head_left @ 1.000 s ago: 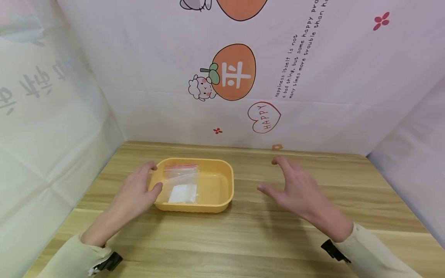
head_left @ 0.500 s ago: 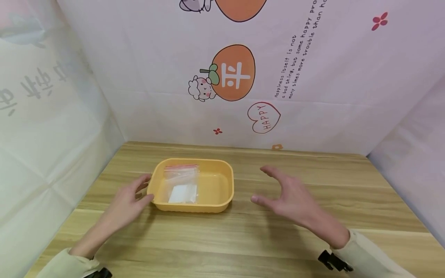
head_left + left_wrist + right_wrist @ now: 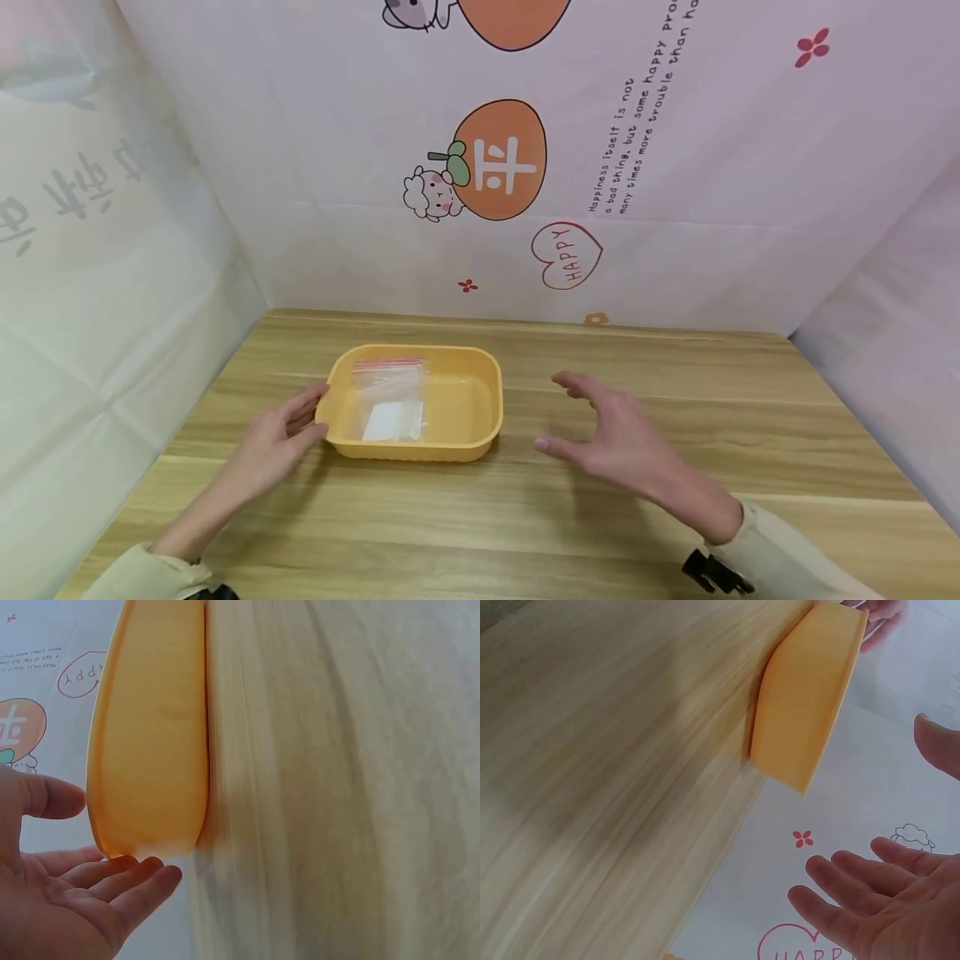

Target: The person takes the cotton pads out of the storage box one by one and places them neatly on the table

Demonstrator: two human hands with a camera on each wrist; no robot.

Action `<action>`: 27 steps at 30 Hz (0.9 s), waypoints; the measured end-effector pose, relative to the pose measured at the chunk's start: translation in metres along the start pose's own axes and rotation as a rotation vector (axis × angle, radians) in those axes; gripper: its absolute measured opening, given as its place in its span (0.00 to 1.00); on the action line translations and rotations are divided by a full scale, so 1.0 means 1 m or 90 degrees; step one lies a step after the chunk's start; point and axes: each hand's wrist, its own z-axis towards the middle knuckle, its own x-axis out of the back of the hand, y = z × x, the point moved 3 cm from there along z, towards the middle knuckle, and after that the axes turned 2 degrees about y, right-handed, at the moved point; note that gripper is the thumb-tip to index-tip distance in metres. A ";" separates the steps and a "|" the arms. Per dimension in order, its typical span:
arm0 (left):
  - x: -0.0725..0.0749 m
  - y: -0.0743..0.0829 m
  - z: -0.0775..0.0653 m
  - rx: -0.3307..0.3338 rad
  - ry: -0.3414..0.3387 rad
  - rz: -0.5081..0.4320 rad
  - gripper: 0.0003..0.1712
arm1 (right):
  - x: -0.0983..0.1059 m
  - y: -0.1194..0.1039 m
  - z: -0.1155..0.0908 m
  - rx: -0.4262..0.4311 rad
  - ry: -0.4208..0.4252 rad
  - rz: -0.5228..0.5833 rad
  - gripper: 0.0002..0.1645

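A yellow plastic tray [image 3: 468,451] sits on the wooden tabletop, left of the middle in the head view. Inside its left half lies a clear zip bag [image 3: 390,383] with a red-striped top and a white patch low down. My left hand [image 3: 270,446] is at the tray's left end, with thumb and fingertips touching or very near its rim; the left wrist view has the loosely bent fingers [image 3: 142,892] against the end wall. To the right of the tray, my right hand [image 3: 626,442] hovers apart from it, thumb and fingers spread, holding nothing.
The wooden table [image 3: 465,533] runs back to a white printed cloth [image 3: 337,250] hanging behind. More cloth hangs at the left [image 3: 112,292] and right sides. A black strap buckle [image 3: 716,573] shows at the right sleeve.
My left hand has shifted from over the tray's left edge to its outer left end. The right hand has moved left and nearer to me, towards the tray. The tray appears unmoved.
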 end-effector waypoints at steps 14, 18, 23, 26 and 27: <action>-0.003 -0.003 -0.002 0.010 0.008 -0.043 0.32 | -0.003 0.001 -0.001 -0.004 -0.008 0.000 0.48; -0.006 -0.002 -0.001 0.019 -0.002 -0.036 0.32 | -0.004 0.001 -0.002 -0.003 -0.008 0.000 0.50; -0.009 0.000 0.001 0.025 -0.012 -0.043 0.33 | -0.003 0.002 -0.002 -0.005 -0.001 -0.001 0.49; -0.012 0.001 0.002 0.018 -0.014 -0.048 0.32 | -0.002 0.002 -0.002 -0.008 -0.001 -0.001 0.49; -0.012 0.002 0.002 0.017 -0.013 -0.049 0.32 | -0.002 0.002 -0.002 -0.009 -0.002 -0.001 0.48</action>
